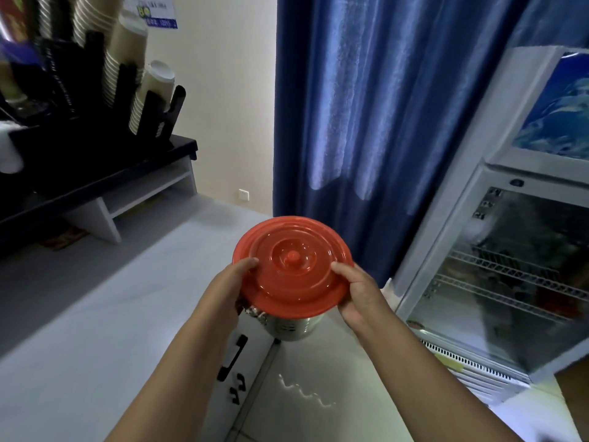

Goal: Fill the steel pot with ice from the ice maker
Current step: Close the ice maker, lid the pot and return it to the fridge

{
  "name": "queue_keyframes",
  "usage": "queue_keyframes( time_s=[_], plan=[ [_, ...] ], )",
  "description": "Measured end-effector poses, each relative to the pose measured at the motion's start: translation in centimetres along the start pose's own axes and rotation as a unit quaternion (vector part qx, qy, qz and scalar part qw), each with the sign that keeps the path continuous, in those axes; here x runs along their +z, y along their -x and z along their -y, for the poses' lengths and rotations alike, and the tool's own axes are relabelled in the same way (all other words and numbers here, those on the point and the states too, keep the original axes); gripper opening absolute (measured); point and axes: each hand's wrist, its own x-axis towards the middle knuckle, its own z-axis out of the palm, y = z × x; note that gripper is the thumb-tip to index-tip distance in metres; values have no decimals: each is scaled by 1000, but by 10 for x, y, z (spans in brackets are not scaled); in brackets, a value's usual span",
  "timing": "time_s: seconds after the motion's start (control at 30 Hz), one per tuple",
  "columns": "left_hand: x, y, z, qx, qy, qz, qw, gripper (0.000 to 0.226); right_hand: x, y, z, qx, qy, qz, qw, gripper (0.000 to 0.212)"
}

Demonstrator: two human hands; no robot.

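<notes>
At the far left, stacks of paper cups [124, 68] are seen leaning in a black rack [95, 173], which is set on a pale counter [79, 314]; a black cabinet handle [232, 357] is fixed to the counter's front, below its edge. The left hand [228, 291] is placed against the left rim of the red lid [293, 266], with its thumb laid flat on the top face and its fingers curled under the rim, where they are hidden. The lid is seated on the steel pot [291, 327], which is held upright just past the counter's edge, above the tiled floor [318, 393]. The pot's long axis is kept close to vertical, its mouth upward and its base toward the floor, and the lid's 1 central knob is turned up toward the camera. Only the lower wall of the pot is shown beneath the lid, with a handle bracket visible on its left side. The right hand [360, 295] is closed on the lid's right rim in the same way, thumb on top and fingers tucked underneath. Whether either hand's fingers also reach the pot cannot be told. Behind the pot a blue curtain [366, 122] is hung, and at the right a glass-door fridge [510, 266] with wire shelves is stood.
</notes>
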Motion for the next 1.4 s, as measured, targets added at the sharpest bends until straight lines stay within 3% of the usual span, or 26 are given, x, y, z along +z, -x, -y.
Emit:
queue_keyframes(
  time_s=[0.27, 0.67, 1.2, 1.4],
  plan=[
    [16, -65, -25, 17, 4, -50, 999, 15, 22, -79, 13, 14, 13, 31, 999, 23],
    [-8, -181, -84, 2, -12, -49, 999, 16, 97, -182, 9, 24, 0, 33, 999, 26],
    [-39, -310, -125, -29, -14, -62, 998, 18, 169, -292, -20, 59, -19, -18, 998, 17],
    [-40, -328, -133, -33, -18, -60, 998, 18, 175, -315, -22, 59, -31, -19, 998, 27]
  ],
)
